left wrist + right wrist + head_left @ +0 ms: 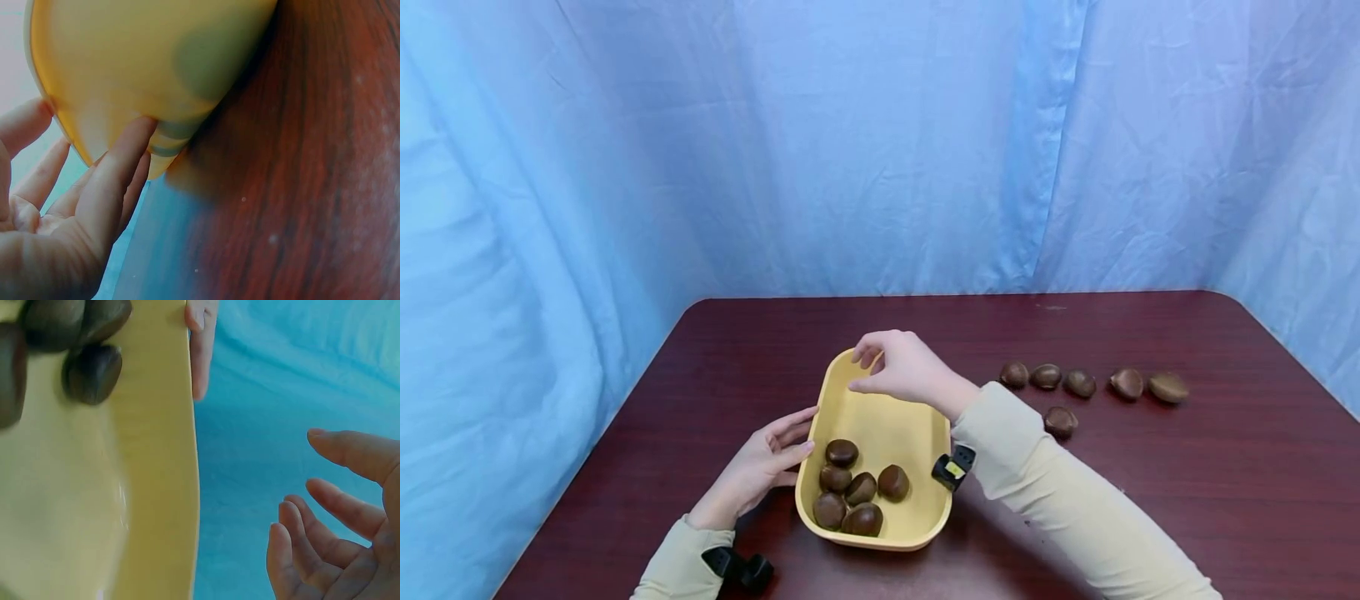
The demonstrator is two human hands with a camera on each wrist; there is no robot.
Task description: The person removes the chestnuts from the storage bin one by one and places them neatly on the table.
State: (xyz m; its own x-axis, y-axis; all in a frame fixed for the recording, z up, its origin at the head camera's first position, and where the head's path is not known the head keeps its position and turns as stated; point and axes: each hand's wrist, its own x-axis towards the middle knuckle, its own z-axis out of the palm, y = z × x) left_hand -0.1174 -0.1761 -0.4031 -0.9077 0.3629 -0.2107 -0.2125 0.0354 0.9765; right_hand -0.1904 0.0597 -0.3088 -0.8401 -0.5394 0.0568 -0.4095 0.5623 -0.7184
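A yellow rectangular tub (pixel 895 417) with rounded corners holds several brown chestnuts (pixel 893 482), bunched toward its near end. My left hand (pixel 760 467) touches the tub's outer left wall with fairly straight fingers. In the left wrist view, the fingertips (pixel 145 125) meet the wall from outside. Over the tub's far end hangs my right hand (pixel 902 364), fingers loosely bent and apart from the thumb. Nothing lies between those fingers in the right wrist view, where the right hand (pixel 337 531) appears beside the tub wall (pixel 162 456).
Several more chestnuts (pixel 1080 383) lie on the dark red-brown table (pixel 1187 475) to the tub's right, mostly in a loose row, one (pixel 1060 422) nearer. Light blue curtains (pixel 880 150) hang along the table's back and sides. Each wrist wears a small black camera (pixel 953 467).
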